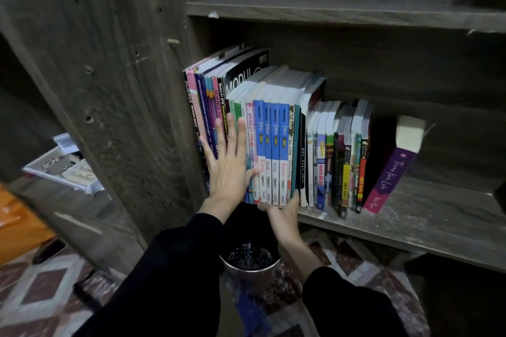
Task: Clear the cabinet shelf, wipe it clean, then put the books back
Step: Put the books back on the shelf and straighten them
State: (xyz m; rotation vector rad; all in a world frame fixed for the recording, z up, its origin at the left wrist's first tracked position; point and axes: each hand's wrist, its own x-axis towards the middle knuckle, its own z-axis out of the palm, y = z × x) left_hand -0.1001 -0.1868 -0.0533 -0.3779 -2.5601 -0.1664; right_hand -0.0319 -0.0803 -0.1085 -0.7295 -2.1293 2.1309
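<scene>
Person in black sleeves handles a batch of blue-spined textbooks at the front of a dark grey wood-grain cabinet shelf. The left hand lies flat, fingers straight and spread. It presses against the spines at the batch's left side, where green and pink paperbacks meet a taller group of science workbooks standing by the cabinet wall. The right hand cups the batch from beneath. Its fingers curl up round the bottom right corner, one fingertip wedged between a teal spine and the black one next to it. The batch stands upright between the two hands, its lower edge at the shelf's front lip. To its right a row of shorter paperbacks stands on the board. A purple paperback sits tilted beyond them, its foot just beside the row and its top leaning away. Below the hands, on a patterned carpet, stands a round metal bin with a black liner. A white tray shows in the compartment to the left.
</scene>
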